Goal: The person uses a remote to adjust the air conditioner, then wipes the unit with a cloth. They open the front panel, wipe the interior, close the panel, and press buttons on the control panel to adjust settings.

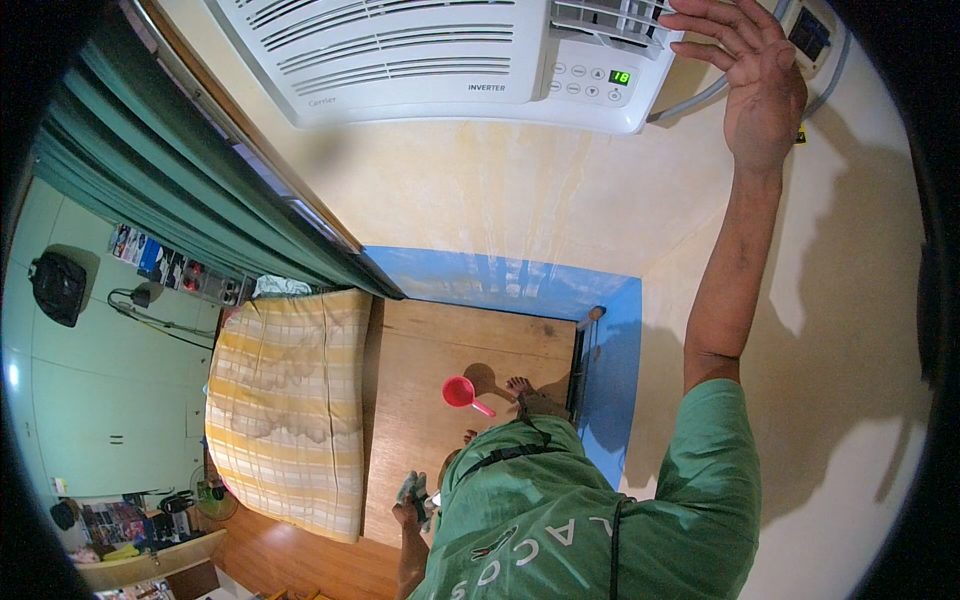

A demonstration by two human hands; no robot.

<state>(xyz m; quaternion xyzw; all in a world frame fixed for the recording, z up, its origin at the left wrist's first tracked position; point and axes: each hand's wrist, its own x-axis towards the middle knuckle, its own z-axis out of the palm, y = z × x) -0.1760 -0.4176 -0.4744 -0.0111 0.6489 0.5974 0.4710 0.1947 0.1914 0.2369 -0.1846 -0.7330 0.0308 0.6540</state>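
Observation:
A white window-type air conditioner [400, 60] with a lit green display is set high in the wall. My right hand [755, 75] is raised at its right end, beside the open vent louvers [610, 22]; the fingers are stretched out and spread. I cannot tell whether the fingertips touch the louvers. Down by my body, my left hand [405, 513] is closed on a crumpled grey-green cloth [412, 488]. Something white shows next to the cloth, partly hidden by my shirt. A red dipper [459, 391] with a handle lies on the wooden board near my feet.
A folded mattress [285, 410] in a stained yellow plaid cover is at the left of the wooden platform [420, 340]. Green curtains [170, 150] hang at the left. A grey cord [690, 103] runs to a wall outlet [810, 40]. An electric fan [212, 495] stands lower left.

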